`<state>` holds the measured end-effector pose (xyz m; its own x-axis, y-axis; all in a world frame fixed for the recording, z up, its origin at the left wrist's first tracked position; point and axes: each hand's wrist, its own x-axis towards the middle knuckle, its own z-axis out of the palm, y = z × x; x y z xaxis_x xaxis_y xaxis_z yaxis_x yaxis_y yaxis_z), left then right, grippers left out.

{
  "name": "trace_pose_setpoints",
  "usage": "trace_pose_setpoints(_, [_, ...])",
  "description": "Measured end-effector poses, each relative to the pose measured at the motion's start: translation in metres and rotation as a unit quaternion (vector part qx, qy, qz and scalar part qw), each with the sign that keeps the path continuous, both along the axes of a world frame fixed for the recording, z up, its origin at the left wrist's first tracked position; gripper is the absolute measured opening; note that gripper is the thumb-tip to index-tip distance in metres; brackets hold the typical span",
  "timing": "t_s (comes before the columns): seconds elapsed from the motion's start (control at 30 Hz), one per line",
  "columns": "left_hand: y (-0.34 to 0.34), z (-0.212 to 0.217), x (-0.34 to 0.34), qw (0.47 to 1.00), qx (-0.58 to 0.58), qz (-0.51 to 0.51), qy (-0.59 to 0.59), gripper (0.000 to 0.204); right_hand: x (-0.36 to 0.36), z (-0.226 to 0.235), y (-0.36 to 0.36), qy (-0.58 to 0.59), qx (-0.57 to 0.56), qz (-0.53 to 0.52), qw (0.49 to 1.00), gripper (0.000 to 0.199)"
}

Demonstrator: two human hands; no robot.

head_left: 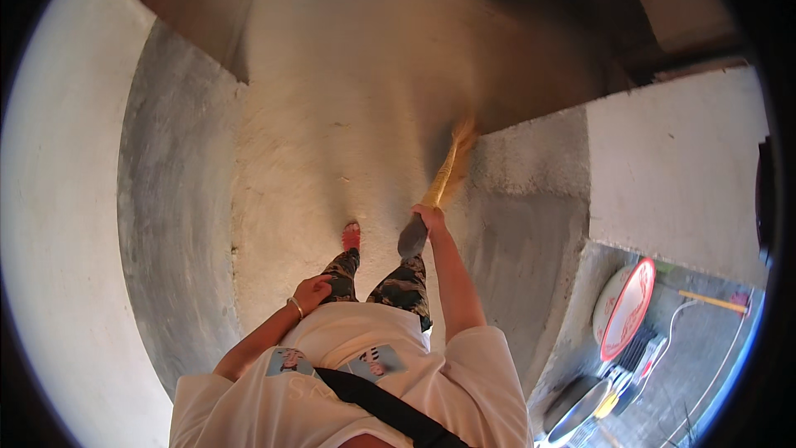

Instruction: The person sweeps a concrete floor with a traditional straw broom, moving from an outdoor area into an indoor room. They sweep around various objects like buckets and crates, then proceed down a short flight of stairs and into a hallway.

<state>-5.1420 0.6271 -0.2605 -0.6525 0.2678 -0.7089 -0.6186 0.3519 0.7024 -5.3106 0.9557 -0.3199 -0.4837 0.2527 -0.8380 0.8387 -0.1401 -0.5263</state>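
Note:
My right hand (pixel 429 217) is wrapped round a broom (pixel 446 169). Its yellowish shaft slants forward and to the right, and a dark, thick end sticks out behind my fist. The bristles reach the floor beside the corner of the right-hand wall. My left hand (pixel 315 291), with a bracelet at the wrist, lies against my left thigh with its fingers loosely extended; I see nothing in it. Below, one red sandal (pixel 351 236) shows under my camouflage trousers (pixel 400 289).
Pale concrete floor (pixel 290 174) runs ahead between a grey-and-white left wall (pixel 170 191) and a low right wall (pixel 531 166). Beyond the right wall are a red-rimmed basin (pixel 628 309), a dark pan (pixel 572 411) and a yellow-handled tool (pixel 711 301). Dark furniture (pixel 186 0) stands at the far left.

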Motion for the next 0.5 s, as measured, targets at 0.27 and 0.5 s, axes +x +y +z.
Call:
trace_pose_setpoints(0.27, [0.062,-0.003,0.013,0.987,0.010,0.162,-0.023,0.033,-0.070,0.004,0.040,0.035,-0.253,0.097,0.962,0.026])
trace_pose_setpoints(0.5, [0.156,0.010,0.022,0.984,-0.048,0.167,0.040,0.034,-0.001,0.048,0.125,0.054,-0.292,0.117,0.948,0.029])
